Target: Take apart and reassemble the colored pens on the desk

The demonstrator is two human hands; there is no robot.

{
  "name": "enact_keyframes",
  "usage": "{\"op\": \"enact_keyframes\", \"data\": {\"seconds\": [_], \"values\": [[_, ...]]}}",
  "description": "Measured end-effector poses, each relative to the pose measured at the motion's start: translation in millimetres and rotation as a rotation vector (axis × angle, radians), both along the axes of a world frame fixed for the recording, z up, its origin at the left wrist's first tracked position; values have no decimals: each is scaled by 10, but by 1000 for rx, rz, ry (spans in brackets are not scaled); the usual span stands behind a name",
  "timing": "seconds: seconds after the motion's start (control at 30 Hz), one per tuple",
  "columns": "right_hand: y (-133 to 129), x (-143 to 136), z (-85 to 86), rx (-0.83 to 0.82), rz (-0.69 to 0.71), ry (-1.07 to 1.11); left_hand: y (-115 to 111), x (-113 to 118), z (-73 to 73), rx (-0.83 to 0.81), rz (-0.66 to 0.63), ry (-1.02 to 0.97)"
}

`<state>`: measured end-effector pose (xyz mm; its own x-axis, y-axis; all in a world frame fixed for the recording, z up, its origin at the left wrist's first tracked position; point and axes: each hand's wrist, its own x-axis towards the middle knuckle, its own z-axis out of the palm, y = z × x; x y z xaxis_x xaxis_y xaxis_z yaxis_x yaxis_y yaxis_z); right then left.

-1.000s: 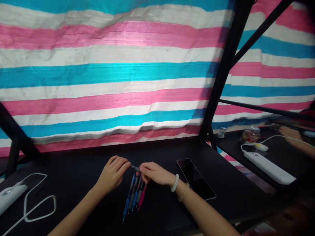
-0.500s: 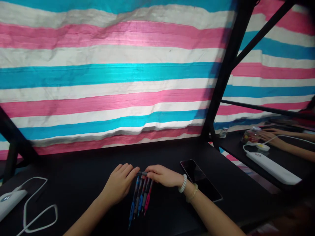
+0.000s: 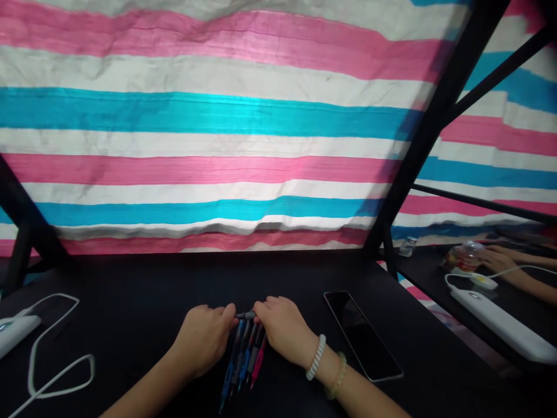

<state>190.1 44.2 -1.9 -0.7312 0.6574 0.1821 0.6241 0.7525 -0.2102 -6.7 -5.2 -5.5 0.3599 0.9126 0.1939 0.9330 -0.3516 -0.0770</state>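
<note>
Between my two hands a dark grey pen lies sideways, only its middle showing. My left hand is closed on its left end, thumb on top. The fingers of my right hand are curled round its right end, with a white coil band and a beaded bracelet at the wrist. Just below that pen, several pens lie side by side on the black table, among them a blue one at the left and a pink one at the right.
A phone lies right of my right hand. At the left are a white power strip and its cable. On the neighbouring table, a person's hands are near a jar and another power strip.
The camera view has shifted. My fingers have curled more tightly round the sideways pen, and my right hand has turned so its back shows more.
</note>
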Motion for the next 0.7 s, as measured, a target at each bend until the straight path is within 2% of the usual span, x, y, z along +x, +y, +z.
{"op": "enact_keyframes", "data": {"seconds": [0.1,0.2,0.27,0.33,0.4,0.43,0.47,0.6,0.7], "values": [[9,1,-1,188,33,1,-24,-16,-13,9,6,-75],[33,34,24,228,35,101,-14,-41,-38,120,-30,-115],[48,62,40,96,30,248,5,-65,-50,236,-62,-112],[60,84,40,-180,12,418,20,-87,-58,367,-104,-115],[71,95,23,-513,-20,522,25,-100,-65,461,-155,-121],[76,97,11,-627,-32,550,25,-102,-68,486,-175,-123],[81,97,-2,-691,-36,576,22,-101,-72,496,-185,-125],[90,98,-50,-700,-63,724,14,-86,-87,477,-163,-141],[90,103,-76,-890,-95,759,13,-77,-94,481,-159,-156]]}}
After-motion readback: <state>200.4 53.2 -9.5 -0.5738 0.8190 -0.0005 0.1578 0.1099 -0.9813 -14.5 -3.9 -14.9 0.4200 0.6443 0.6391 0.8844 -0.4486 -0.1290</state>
